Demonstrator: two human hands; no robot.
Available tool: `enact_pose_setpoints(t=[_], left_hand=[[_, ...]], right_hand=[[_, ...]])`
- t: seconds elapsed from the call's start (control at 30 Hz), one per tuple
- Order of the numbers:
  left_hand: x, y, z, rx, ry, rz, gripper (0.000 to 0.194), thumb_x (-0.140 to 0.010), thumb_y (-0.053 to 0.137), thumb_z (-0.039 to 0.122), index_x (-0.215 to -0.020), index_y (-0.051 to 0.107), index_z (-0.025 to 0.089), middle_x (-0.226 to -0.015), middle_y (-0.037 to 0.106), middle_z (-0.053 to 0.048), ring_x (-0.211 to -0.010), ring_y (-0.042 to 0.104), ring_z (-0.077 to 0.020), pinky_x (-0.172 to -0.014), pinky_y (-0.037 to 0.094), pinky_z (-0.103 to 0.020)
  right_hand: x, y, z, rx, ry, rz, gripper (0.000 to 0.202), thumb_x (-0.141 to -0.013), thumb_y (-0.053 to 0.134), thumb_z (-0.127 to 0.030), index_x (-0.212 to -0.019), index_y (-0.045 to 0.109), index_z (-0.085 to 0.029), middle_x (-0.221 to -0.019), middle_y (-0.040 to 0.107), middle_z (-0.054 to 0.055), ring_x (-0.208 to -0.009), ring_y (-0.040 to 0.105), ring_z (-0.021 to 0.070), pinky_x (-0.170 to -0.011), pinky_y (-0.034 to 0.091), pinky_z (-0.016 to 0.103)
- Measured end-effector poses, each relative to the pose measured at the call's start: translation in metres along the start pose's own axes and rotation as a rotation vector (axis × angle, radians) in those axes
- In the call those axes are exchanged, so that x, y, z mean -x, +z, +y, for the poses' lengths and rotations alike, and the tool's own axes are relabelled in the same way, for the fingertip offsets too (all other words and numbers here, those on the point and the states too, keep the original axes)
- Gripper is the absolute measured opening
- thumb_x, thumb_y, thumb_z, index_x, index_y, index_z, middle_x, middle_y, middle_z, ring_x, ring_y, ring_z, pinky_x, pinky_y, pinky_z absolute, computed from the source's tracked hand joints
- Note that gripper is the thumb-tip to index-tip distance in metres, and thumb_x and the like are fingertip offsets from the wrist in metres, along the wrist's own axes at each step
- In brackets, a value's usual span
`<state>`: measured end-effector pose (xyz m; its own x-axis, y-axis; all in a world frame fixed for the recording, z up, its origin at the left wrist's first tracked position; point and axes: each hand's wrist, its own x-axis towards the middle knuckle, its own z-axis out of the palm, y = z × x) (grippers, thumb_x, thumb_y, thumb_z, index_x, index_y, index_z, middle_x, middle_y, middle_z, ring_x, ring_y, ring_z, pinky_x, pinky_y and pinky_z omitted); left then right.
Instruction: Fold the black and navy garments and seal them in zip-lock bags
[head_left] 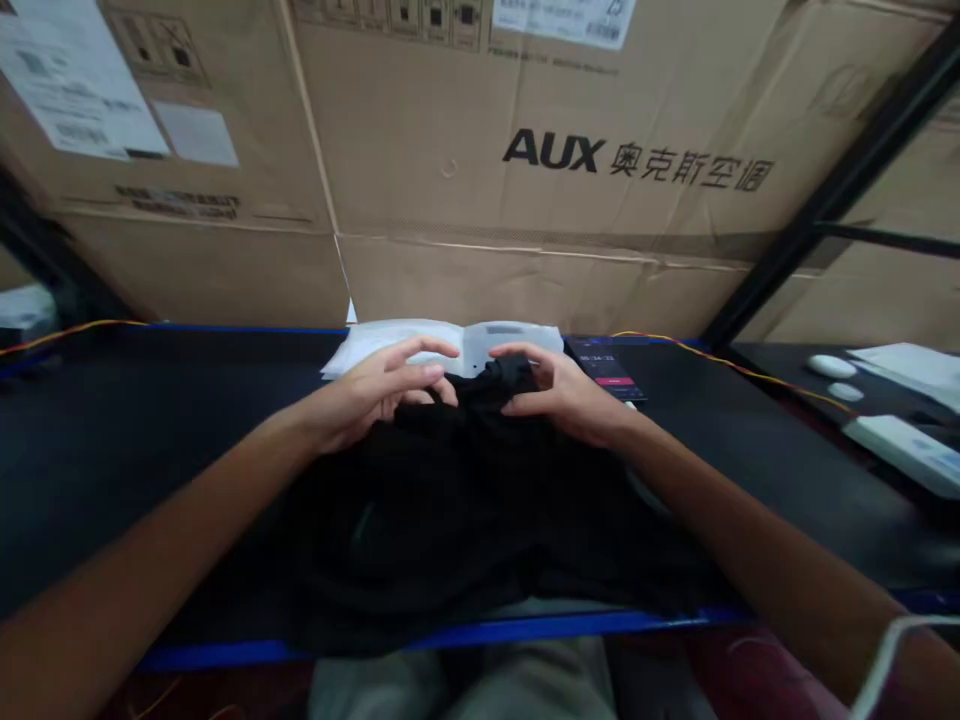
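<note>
A black cloth garment [465, 520] lies bunched over the front of the table and hangs a little past its edge. At the garment's far end my left hand [382, 385] has its fingers apart, its lower fingertips against the fabric. My right hand [559, 390] curves its thumb and index finger around a gathered bit of the same black fabric. Just behind both hands sits a white translucent plastic bag [517, 335], partly covered by the fingers and cloth. The garment's kind is hard to make out in the dark folds.
The black table [135, 430] has a blue front edge. A phone [611, 370] lies right of the bag. Large cardboard boxes [450, 200] stand behind, between dark metal posts. White boxes [911, 455] and a yellow-red wire [750, 375] are on the right.
</note>
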<state>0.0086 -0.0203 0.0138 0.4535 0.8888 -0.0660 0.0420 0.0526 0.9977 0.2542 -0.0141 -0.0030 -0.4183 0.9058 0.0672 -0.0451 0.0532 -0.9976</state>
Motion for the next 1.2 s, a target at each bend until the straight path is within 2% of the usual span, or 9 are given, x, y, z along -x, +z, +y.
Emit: enact_pose_setpoints(t=[0.1,0.2,0.33,0.43,0.53,0.63,0.9,1.07,1.2], left_hand=[[-0.009,-0.003,-0.01,-0.24,0.123,0.101,0.067,-0.069,0.083,0.04,-0.129,0.054,0.026,-0.109,0.067,-0.006,-0.087,0.069,-0.0198,-0.069,0.053,-0.026],[-0.012,0.002,-0.016,-0.375,0.154,-0.085,0.076,-0.068,0.084,0.035,-0.136,0.051,0.024,-0.122,0.065,-0.009,-0.103,0.067,-0.024,-0.09,0.053,-0.036],[-0.012,0.012,-0.015,-0.32,0.198,-0.202,0.041,-0.074,0.078,0.03,-0.112,0.068,0.018,-0.112,0.073,-0.006,-0.109,0.066,-0.0281,-0.099,0.05,-0.04],[-0.011,0.016,-0.01,-0.131,0.175,-0.012,0.023,-0.073,0.078,0.026,-0.093,0.073,0.016,-0.096,0.076,-0.004,-0.1,0.07,-0.0273,-0.092,0.055,-0.038],[-0.008,0.018,-0.002,0.151,0.132,0.268,0.021,-0.073,0.076,0.019,-0.093,0.071,0.016,-0.088,0.077,-0.004,-0.086,0.073,-0.0236,-0.078,0.06,-0.033],[-0.005,0.021,0.004,0.364,0.12,0.359,0.019,-0.075,0.07,0.01,-0.094,0.071,0.013,-0.088,0.077,-0.007,-0.079,0.074,-0.0216,-0.069,0.061,-0.029],[0.003,0.024,0.005,0.464,0.154,0.213,0.019,-0.071,0.07,0.009,-0.089,0.074,0.015,-0.094,0.078,-0.006,-0.102,0.072,-0.0276,-0.091,0.06,-0.041],[0.011,0.0,0.006,0.281,0.131,0.045,0.024,-0.068,0.064,0.025,-0.089,0.073,0.017,-0.094,0.077,-0.008,-0.118,0.064,-0.0386,-0.094,0.055,-0.052],[0.012,-0.022,0.009,0.125,0.183,-0.085,0.05,-0.062,0.069,0.035,-0.109,0.068,0.018,-0.1,0.074,-0.009,-0.118,0.062,-0.0407,-0.094,0.053,-0.052]], right_hand=[[0.001,0.005,0.002,0.067,-0.029,-0.063,0.064,-0.059,0.084,-0.013,-0.117,0.06,-0.025,-0.099,0.068,-0.002,-0.098,0.065,0.0175,-0.093,0.05,0.033],[0.002,0.012,0.004,0.142,-0.121,-0.041,0.065,-0.06,0.085,-0.017,-0.119,0.057,-0.024,-0.108,0.066,0.001,-0.102,0.064,0.0195,-0.095,0.051,0.035],[0.004,0.02,0.008,0.235,-0.253,0.054,0.066,-0.063,0.087,-0.026,-0.12,0.053,-0.025,-0.125,0.058,0.007,-0.11,0.063,0.0225,-0.098,0.05,0.038],[0.005,0.022,0.008,0.221,-0.223,0.106,0.072,-0.064,0.088,-0.032,-0.124,0.05,-0.027,-0.135,0.055,0.008,-0.115,0.061,0.0237,-0.101,0.05,0.04],[0.005,0.023,0.007,0.081,-0.091,0.106,0.072,-0.062,0.09,-0.035,-0.124,0.052,-0.027,-0.132,0.061,0.008,-0.115,0.063,0.0245,-0.099,0.051,0.041],[0.006,0.024,0.008,-0.164,0.086,-0.015,0.06,-0.066,0.086,-0.04,-0.118,0.06,-0.025,-0.122,0.069,0.006,-0.109,0.067,0.0246,-0.094,0.054,0.04],[0.01,0.025,0.007,-0.239,0.225,-0.129,0.049,-0.057,0.087,-0.025,-0.103,0.07,-0.019,-0.097,0.077,0.002,-0.087,0.072,0.02,-0.084,0.055,0.032],[0.008,0.011,-0.007,-0.085,0.201,-0.119,0.059,-0.056,0.075,-0.014,-0.113,0.069,-0.024,-0.101,0.076,-0.003,-0.096,0.07,0.0238,-0.091,0.053,0.036],[0.006,-0.01,-0.019,0.042,0.24,-0.214,0.063,-0.055,0.072,-0.014,-0.117,0.068,-0.025,-0.111,0.074,-0.005,-0.107,0.067,0.0247,-0.099,0.049,0.035]])
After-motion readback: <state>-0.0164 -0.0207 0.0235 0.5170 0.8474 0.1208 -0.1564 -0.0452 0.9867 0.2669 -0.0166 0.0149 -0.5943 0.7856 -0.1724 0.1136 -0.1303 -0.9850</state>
